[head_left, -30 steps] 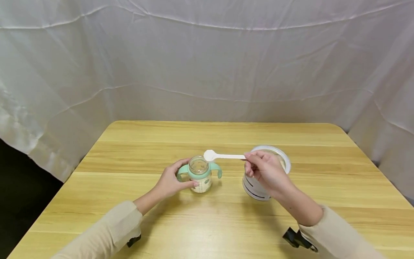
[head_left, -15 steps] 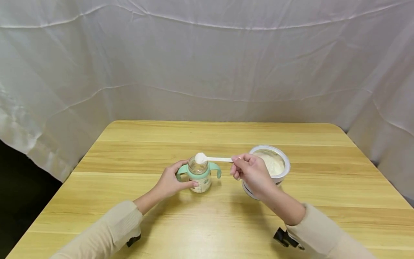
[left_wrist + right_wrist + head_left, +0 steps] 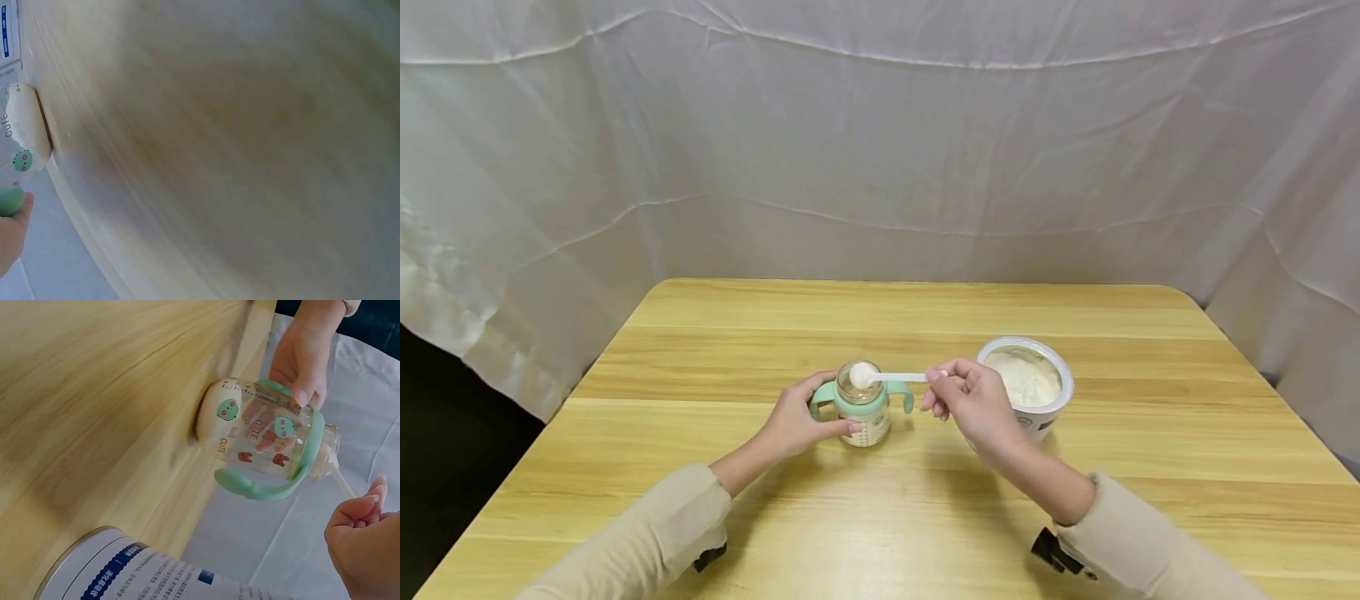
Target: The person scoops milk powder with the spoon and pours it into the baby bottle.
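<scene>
Head cam: high at the near side, facing forward and down — widest, farthest back. Tabletop (image 3: 880, 525) fills most of the lower half, curtain (image 3: 880, 167) the upper; bottle (image 3: 867, 422), left hand (image 3: 800, 421) and right hand (image 3: 983, 408) below centre. Left wrist: close to the tabletop, rolled sideways, world-up toward frame left; bottle cut off at left edge. Right wrist: also close, rolled the opposite way — bottle right of centre, can (image 3: 1043, 421) at bottom left. Head and right wrist share both hands, bottle, can; left wrist overlaps them on bottle and tabletop.
</scene>
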